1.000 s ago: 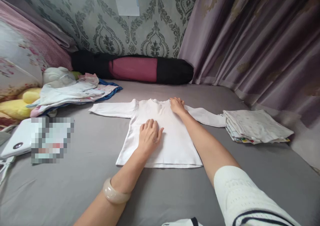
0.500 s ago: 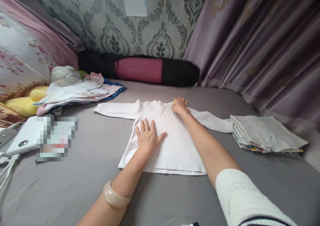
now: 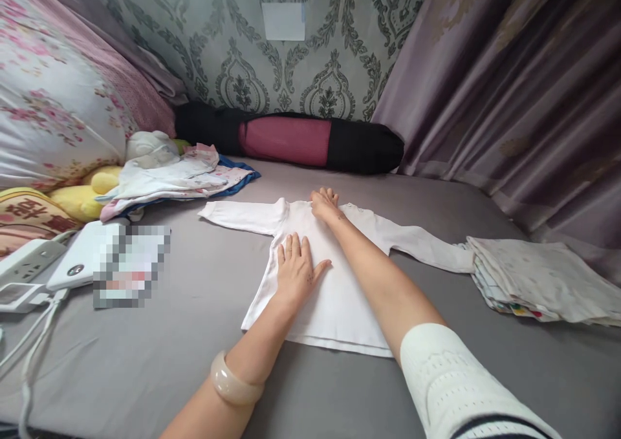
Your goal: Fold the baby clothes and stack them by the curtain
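Observation:
A small white long-sleeved shirt (image 3: pixel 339 310) lies spread flat on the grey bed sheet, its sleeves stretched out to both sides. My left hand (image 3: pixel 297 267) rests palm down on the shirt's front, fingers and thumb spread. At the left part of the neckline is my right hand (image 3: pixel 326 205), its fingers curled closed on the collar fabric. Its fingertips are partly hidden. My right forearm crosses over the shirt's right half.
Folded clothes (image 3: pixel 543 277) are stacked at the right, touching the sleeve's cuff. More clothes (image 3: pixel 169 180) lie at the left by a yellow plush toy (image 3: pixel 87 196). A power strip (image 3: pixel 32 261), a white device (image 3: pixel 87 251) and cables sit nearer. A long black-and-red bag (image 3: pixel 286 140) lies along the wall.
My right hand has moved left along the neckline, from its right side to its left. My left hand stays flat on the shirt. The view has shifted slightly left.

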Action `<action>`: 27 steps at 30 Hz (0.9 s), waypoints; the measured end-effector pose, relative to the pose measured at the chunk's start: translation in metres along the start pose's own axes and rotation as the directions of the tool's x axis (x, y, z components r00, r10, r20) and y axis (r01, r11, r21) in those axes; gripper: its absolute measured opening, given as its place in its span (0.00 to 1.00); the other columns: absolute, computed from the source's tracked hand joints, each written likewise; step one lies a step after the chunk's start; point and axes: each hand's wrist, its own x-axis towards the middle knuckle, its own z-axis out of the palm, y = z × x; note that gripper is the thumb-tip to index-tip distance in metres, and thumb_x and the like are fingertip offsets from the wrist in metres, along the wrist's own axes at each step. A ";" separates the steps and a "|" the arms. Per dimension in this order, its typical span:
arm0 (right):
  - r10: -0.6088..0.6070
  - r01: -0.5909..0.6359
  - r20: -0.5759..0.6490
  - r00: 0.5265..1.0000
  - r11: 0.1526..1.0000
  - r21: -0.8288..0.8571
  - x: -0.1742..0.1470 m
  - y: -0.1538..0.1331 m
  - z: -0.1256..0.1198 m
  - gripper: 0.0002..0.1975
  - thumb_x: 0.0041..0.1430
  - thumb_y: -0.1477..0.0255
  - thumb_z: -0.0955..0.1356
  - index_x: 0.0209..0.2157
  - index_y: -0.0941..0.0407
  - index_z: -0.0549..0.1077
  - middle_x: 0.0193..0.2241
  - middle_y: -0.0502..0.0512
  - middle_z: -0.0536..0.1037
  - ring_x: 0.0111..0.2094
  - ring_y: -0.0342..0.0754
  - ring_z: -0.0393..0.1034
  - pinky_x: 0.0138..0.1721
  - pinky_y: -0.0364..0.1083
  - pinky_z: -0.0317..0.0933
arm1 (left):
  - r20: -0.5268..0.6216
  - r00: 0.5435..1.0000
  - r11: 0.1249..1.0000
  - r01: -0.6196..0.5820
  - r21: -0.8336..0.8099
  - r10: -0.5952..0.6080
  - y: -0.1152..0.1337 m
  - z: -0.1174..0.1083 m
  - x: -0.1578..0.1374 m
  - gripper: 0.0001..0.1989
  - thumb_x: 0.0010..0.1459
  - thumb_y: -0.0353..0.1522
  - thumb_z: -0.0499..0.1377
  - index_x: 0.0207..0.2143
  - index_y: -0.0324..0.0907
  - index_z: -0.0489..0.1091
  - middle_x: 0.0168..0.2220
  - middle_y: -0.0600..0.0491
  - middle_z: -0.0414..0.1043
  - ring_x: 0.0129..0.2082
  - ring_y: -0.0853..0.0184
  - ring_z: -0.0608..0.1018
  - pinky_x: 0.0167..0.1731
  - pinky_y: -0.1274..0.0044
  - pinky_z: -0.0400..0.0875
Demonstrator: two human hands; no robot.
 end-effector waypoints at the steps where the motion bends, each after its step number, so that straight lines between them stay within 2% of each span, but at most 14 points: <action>1: 0.001 -0.001 -0.037 0.999 1.000 -0.003 -0.001 0.000 0.001 0.17 0.63 0.80 0.59 0.48 0.57 0.72 0.53 0.64 0.67 0.55 0.58 0.57 0.52 0.53 0.50 | 0.002 1.000 1.000 0.002 0.002 -0.002 0.001 -0.001 0.000 0.41 0.63 0.52 0.47 0.65 0.27 0.53 0.67 0.30 0.46 0.68 0.46 0.50 0.64 0.55 0.47; 4: -0.006 0.007 -0.164 0.986 1.000 0.009 -0.006 -0.002 0.010 0.18 0.64 0.81 0.56 0.49 0.57 0.71 0.52 0.63 0.68 0.53 0.55 0.59 0.50 0.50 0.52 | 0.004 1.000 1.000 0.030 0.007 -0.030 0.003 -0.002 0.000 0.41 0.63 0.52 0.47 0.65 0.29 0.53 0.67 0.31 0.45 0.68 0.45 0.48 0.63 0.52 0.45; 7: 0.001 0.009 -0.225 0.974 0.999 0.044 -0.010 -0.003 0.024 0.20 0.66 0.81 0.53 0.50 0.56 0.69 0.51 0.63 0.68 0.49 0.52 0.62 0.47 0.48 0.55 | 0.021 0.997 0.997 0.073 0.008 -0.073 0.004 -0.002 -0.001 0.41 0.62 0.53 0.47 0.66 0.31 0.52 0.68 0.30 0.44 0.68 0.42 0.47 0.63 0.50 0.44; 12: 0.017 -0.003 -0.213 0.977 0.998 0.068 -0.011 0.000 0.032 0.20 0.66 0.81 0.54 0.51 0.57 0.70 0.50 0.63 0.70 0.50 0.52 0.64 0.50 0.48 0.56 | 0.013 0.996 0.996 0.090 0.025 -0.091 0.002 -0.001 0.001 0.40 0.62 0.53 0.46 0.66 0.33 0.52 0.68 0.32 0.44 0.68 0.44 0.47 0.63 0.53 0.45; 15: -0.031 0.051 -0.196 0.980 0.994 0.094 -0.024 0.006 0.030 0.24 0.64 0.82 0.54 0.58 0.58 0.65 0.53 0.63 0.70 0.54 0.51 0.62 0.54 0.48 0.54 | -0.011 0.995 0.995 0.098 0.024 -0.098 -0.001 0.001 0.003 0.36 0.65 0.49 0.43 0.66 0.33 0.53 0.68 0.35 0.47 0.68 0.46 0.50 0.64 0.55 0.46; 17: -0.115 0.139 -0.187 0.976 0.983 0.123 -0.041 0.011 0.029 0.26 0.65 0.80 0.53 0.63 0.59 0.59 0.59 0.63 0.65 0.58 0.50 0.59 0.58 0.47 0.52 | -0.026 0.996 0.996 0.091 0.012 -0.090 -0.004 0.003 0.004 0.34 0.66 0.46 0.42 0.66 0.31 0.53 0.67 0.35 0.48 0.68 0.48 0.51 0.64 0.57 0.46; 19: -0.181 0.203 -0.152 0.972 0.968 0.145 -0.062 0.016 0.028 0.27 0.67 0.75 0.54 0.66 0.61 0.52 0.66 0.63 0.54 0.64 0.49 0.50 0.62 0.47 0.47 | -0.049 0.996 0.997 0.071 0.003 -0.071 -0.006 0.005 0.004 0.33 0.66 0.44 0.42 0.65 0.29 0.54 0.67 0.34 0.49 0.68 0.48 0.51 0.64 0.57 0.46; 22: -0.171 0.177 -0.049 0.984 0.972 0.152 -0.093 0.026 0.029 0.30 0.69 0.65 0.53 0.68 0.63 0.47 0.69 0.63 0.42 0.69 0.51 0.34 0.66 0.52 0.35 | -0.110 0.993 0.999 0.051 0.006 -0.050 -0.007 0.008 0.003 0.33 0.66 0.44 0.42 0.64 0.28 0.55 0.67 0.31 0.49 0.68 0.47 0.52 0.64 0.55 0.46; 24: -0.144 0.141 0.010 0.990 0.980 0.140 -0.110 0.035 0.029 0.32 0.69 0.61 0.51 0.68 0.63 0.47 0.70 0.62 0.41 0.70 0.52 0.30 0.67 0.55 0.29 | -0.142 0.989 0.999 0.049 0.020 -0.045 -0.008 0.010 0.002 0.33 0.66 0.44 0.42 0.64 0.29 0.55 0.66 0.30 0.49 0.67 0.46 0.52 0.63 0.54 0.47; 27: -0.128 0.122 0.053 0.990 0.987 0.109 -0.130 0.049 0.027 0.33 0.69 0.57 0.49 0.68 0.61 0.48 0.70 0.62 0.41 0.70 0.52 0.30 0.66 0.56 0.27 | -0.149 0.988 0.998 0.051 0.045 -0.044 -0.010 0.011 0.002 0.33 0.66 0.45 0.41 0.64 0.30 0.56 0.66 0.31 0.50 0.67 0.46 0.54 0.62 0.54 0.47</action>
